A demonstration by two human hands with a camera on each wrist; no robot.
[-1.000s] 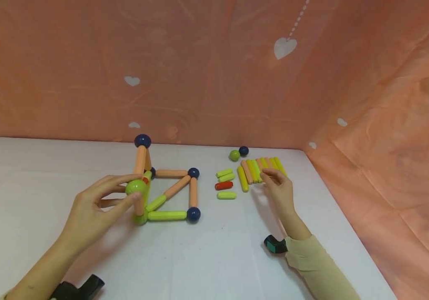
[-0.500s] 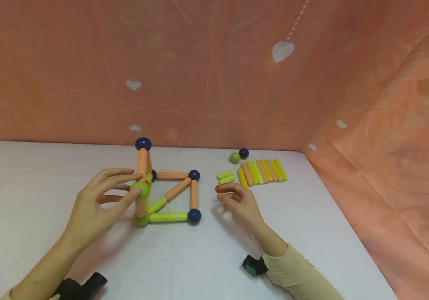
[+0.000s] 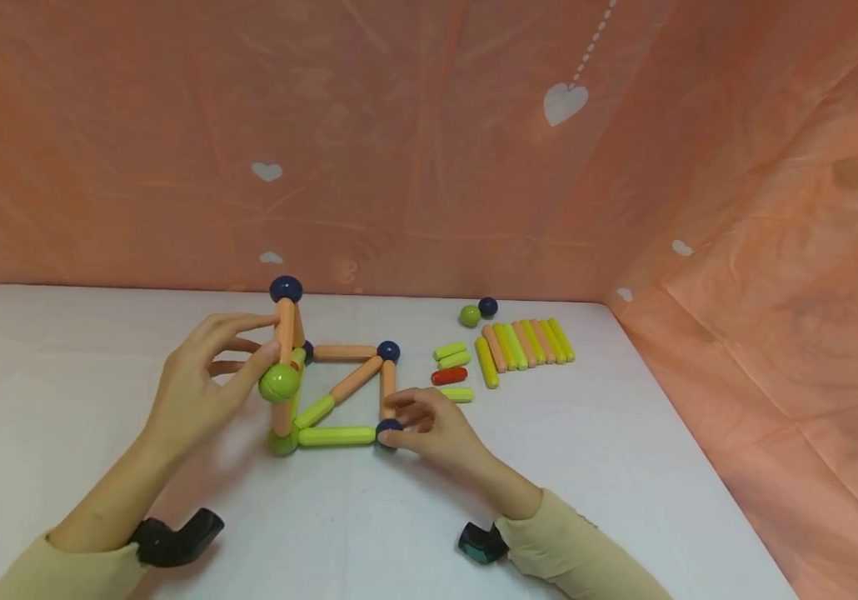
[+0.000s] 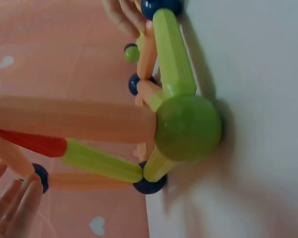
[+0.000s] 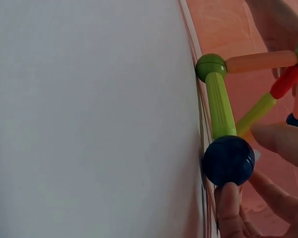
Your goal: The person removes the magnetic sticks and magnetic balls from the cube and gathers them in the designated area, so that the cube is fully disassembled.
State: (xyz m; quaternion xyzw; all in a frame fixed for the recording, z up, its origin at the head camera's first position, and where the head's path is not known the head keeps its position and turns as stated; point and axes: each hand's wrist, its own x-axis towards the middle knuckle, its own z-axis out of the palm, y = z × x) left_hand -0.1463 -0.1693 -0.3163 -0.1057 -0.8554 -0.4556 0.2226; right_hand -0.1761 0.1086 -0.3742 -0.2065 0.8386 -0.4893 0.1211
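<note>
A frame of magnetic building sticks and balls stands on the table, with an upright part at its left. My left hand (image 3: pixel 200 392) is beside the upper orange stick (image 3: pixel 286 321), just above a green ball (image 3: pixel 279 382). Its fingers are fairly straight, the tips right at the stick's edge. In the left wrist view those fingers (image 4: pixel 20 208) overlap a navy ball (image 4: pixel 43 174). At the frame's near right corner, my right hand (image 3: pixel 440 429) holds a navy ball (image 5: pixel 229 161), thumb at its front. A light-green stick (image 5: pixel 220 106) joins that ball to a lower green ball (image 5: pixel 211 67).
Right of the frame lie short green sticks (image 3: pixel 450 351) and a short red stick (image 3: pixel 449 377). A row of yellow, orange and green sticks (image 3: pixel 526 343) lies farther right. A loose green ball (image 3: pixel 470 315) and navy ball (image 3: pixel 488 307) sit behind them.
My right hand has moved left from the stick row, past the short red stick, to the corner navy ball. My left fingers have come off the green ball and shifted up along the orange stick.
</note>
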